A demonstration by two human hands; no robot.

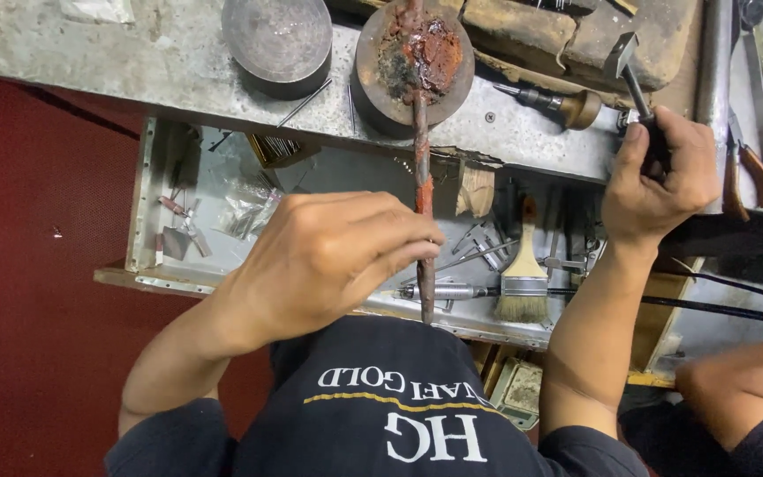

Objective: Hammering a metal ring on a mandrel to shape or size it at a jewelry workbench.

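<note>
Your left hand (328,256) curls around a long thin rust-brown rod (423,190), fingertips pinching its lower shaft. The rod's long axis runs almost straight away from you: the near end points down toward your chest, past the drawer edge; the far end rests in a crusted red-orange lump on a round dark metal bowl (373,53) that sits on the desk (90,62). The rod's surface looks rough and scaled, redder about mid-length.

Your right hand (660,177) is shut in a fist around the dark handle of a small steel hammer (622,60); the head points up and away, tilted slightly left, above the desk's right part.

Left of the bowl: a plain grey round metal dish (277,40), smooth and dull. The desk top is scuffed grey sheet metal. A wooden-knobbed graver (554,102) lies between bowl and hammer, its tip pointing left.

Below the desk edge, an open metal-lined drawer (147,194) holds a flat wood-handled paintbrush with pale bristles (523,274), a slim metal handpiece (448,290) lying crosswise, loose small tools, and crumpled clear plastic bags (245,212) at the left side.

Far right: pliers with reddish grips (744,172) and long files, side by side. Another person's forearm (739,380) shows at lower right.
</note>
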